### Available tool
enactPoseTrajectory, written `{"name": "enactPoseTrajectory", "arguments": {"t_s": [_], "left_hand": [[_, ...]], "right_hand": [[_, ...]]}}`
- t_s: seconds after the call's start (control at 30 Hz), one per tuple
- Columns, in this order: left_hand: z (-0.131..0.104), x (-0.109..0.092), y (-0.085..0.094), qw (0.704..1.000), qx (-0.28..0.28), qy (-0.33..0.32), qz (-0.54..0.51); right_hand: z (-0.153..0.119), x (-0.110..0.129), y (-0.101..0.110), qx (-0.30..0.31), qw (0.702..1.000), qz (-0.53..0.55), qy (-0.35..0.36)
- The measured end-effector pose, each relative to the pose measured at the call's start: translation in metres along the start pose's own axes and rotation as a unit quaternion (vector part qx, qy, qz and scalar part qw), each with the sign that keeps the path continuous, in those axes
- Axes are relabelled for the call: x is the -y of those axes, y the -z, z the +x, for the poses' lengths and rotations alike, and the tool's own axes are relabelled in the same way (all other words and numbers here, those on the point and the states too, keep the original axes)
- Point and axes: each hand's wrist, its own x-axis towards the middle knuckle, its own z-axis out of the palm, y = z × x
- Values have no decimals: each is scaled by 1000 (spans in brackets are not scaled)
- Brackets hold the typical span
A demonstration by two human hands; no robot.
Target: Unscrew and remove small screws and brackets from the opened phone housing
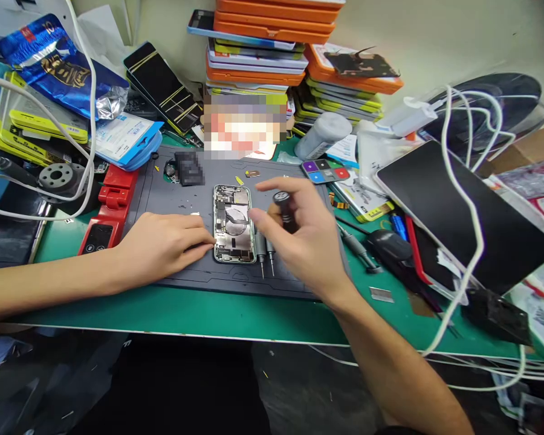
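An opened smartphone (234,225), its inner parts bare, lies on the dark grey work mat (181,273). My left hand (167,241) rests on the mat with its fingers drawn together, the tips at the phone's lower left edge. Over the phone's right side hovers my right hand (306,235). Its thumb and index finger are stretched apart, while a dark screwdriver (281,200) with a round metal cap sits in the curled fingers; its tip is hidden. Two more screwdrivers (262,257) lie beside the phone, partly under that hand.
Small loose parts and a black piece (190,168) lie at the mat's back. Behind stand stacked orange boxes (274,27). A red tool (113,202) is at left. Right are a tweezers-like tool (358,246), a tablet-like black panel (466,211) and white cables (469,217).
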Motion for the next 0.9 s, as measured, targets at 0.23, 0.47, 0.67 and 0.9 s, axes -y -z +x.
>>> {"name": "enactPoseTrajectory", "arguments": {"t_s": [0.23,0.47,0.67,0.9], "left_hand": [[-1,1,-1,1000,-2,-21,14],[-1,1,-2,999,-6,-28,20],[-1,-1,-1,999,3,-30,22],[-1,0,-2,999,-3,-35,30]], "right_hand": [[-3,-8,-5,129,975,-178,39],[-6,-7,-6,192,964,-182,37],[-7,-8,-7,213,956,-201,29],[-7,-5,-7,211,954,-213,5]]}}
